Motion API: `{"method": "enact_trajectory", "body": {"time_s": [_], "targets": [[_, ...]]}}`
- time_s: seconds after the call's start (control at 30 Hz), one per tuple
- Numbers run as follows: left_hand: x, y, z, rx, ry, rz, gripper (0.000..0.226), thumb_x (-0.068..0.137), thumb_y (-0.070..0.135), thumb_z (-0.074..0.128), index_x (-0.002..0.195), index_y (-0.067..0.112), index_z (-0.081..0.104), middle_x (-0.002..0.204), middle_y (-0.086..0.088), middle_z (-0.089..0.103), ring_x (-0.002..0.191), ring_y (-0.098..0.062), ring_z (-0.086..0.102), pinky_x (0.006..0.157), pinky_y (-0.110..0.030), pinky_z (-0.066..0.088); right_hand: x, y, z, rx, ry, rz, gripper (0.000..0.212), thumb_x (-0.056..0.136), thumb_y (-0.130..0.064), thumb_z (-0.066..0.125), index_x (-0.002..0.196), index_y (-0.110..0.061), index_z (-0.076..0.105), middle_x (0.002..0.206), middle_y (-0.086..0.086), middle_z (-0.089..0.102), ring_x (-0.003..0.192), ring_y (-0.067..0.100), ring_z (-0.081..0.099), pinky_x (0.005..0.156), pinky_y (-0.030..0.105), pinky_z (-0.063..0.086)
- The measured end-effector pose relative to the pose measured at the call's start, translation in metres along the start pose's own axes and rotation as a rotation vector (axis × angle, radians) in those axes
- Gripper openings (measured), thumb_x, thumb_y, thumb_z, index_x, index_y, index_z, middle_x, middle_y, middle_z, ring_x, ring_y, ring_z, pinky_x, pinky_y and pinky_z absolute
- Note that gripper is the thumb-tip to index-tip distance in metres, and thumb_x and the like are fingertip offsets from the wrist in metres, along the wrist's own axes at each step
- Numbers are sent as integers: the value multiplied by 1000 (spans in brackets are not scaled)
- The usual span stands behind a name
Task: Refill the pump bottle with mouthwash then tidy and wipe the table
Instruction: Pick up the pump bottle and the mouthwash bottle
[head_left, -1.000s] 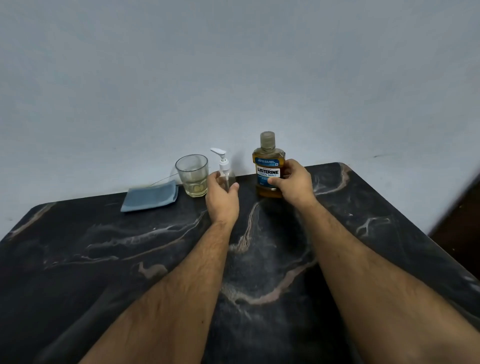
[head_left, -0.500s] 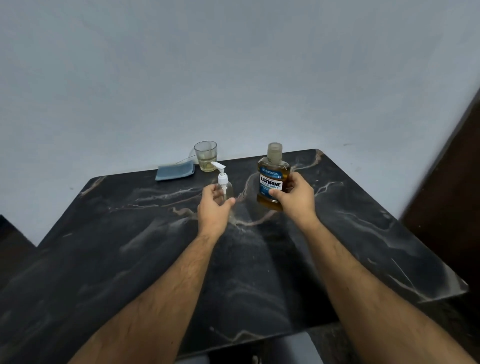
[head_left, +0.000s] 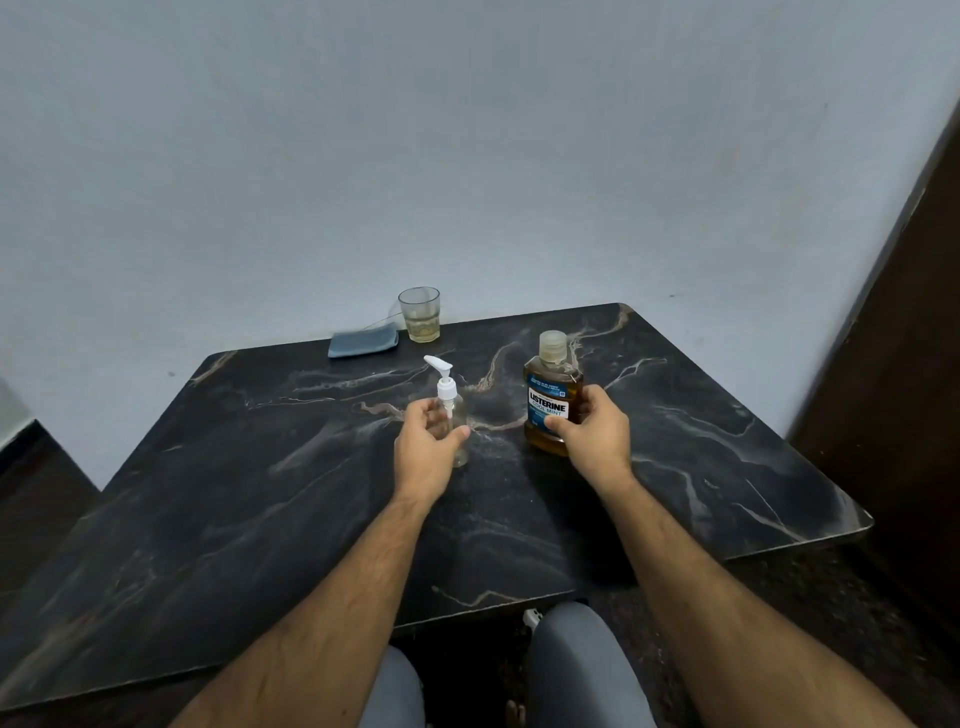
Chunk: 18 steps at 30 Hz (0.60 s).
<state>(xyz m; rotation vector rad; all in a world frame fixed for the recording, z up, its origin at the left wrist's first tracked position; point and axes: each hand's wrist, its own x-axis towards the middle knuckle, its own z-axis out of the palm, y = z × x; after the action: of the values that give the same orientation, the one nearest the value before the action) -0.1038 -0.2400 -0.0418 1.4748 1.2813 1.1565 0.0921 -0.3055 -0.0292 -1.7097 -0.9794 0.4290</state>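
A small clear pump bottle with a white pump head stands upright near the middle of the black marble table. My left hand wraps around its body from the near side. To its right stands an amber mouthwash bottle with a blue label and a clear cap. My right hand grips that bottle from its right side, thumb across the label. Both bottles rest on the table, about a hand's width apart.
At the table's far edge, by the pale wall, a glass holds a little yellowish liquid. A folded blue-grey cloth lies to the left of the glass. A dark panel stands beyond the right edge. My knees show below the near edge.
Both hands have drawn the two bottles from the table's far edge toward the middle. The view has pulled back and now takes in the whole table.
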Motion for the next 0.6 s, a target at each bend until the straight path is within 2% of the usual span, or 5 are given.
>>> {"method": "enact_trajectory", "body": {"time_s": [0.13,0.27,0.43,0.53,0.6], "targets": [[-3,-6,0,-1,-1,-10,48,79,12,79,116,27,52,111,12,65,105,-9,66,100,-40,51,-4,2,2,-4,15,3,40,80,-16,80,114,-19,59,116,-1,69,102,9,63,91,26,50],[-4,-8,0,-1,7,-9,49,80,14,79,119,24,53,110,12,65,104,-8,65,99,-40,52,-3,1,4,-16,29,1,41,81,-16,79,117,-17,59,119,0,68,108,13,63,90,24,48],[-4,-7,0,-6,-10,-12,50,81,15,79,123,22,52,114,11,65,107,-8,64,99,-39,52,-2,5,7,-33,25,-21,46,81,-18,79,122,-17,56,122,1,67,113,16,63,97,31,50],[-4,-10,0,-14,-19,-18,52,80,17,80,125,20,53,117,7,66,106,-8,64,98,-40,53,-6,8,7,-11,30,-45,58,78,-21,82,127,-18,51,123,1,65,113,15,62,97,32,51],[-4,-14,-1,-20,-24,-27,55,79,19,81,125,19,53,116,6,67,105,-9,65,97,-41,54,-13,10,7,4,109,-72,65,76,-25,83,130,-18,47,128,2,62,118,15,58,100,33,48]]}}
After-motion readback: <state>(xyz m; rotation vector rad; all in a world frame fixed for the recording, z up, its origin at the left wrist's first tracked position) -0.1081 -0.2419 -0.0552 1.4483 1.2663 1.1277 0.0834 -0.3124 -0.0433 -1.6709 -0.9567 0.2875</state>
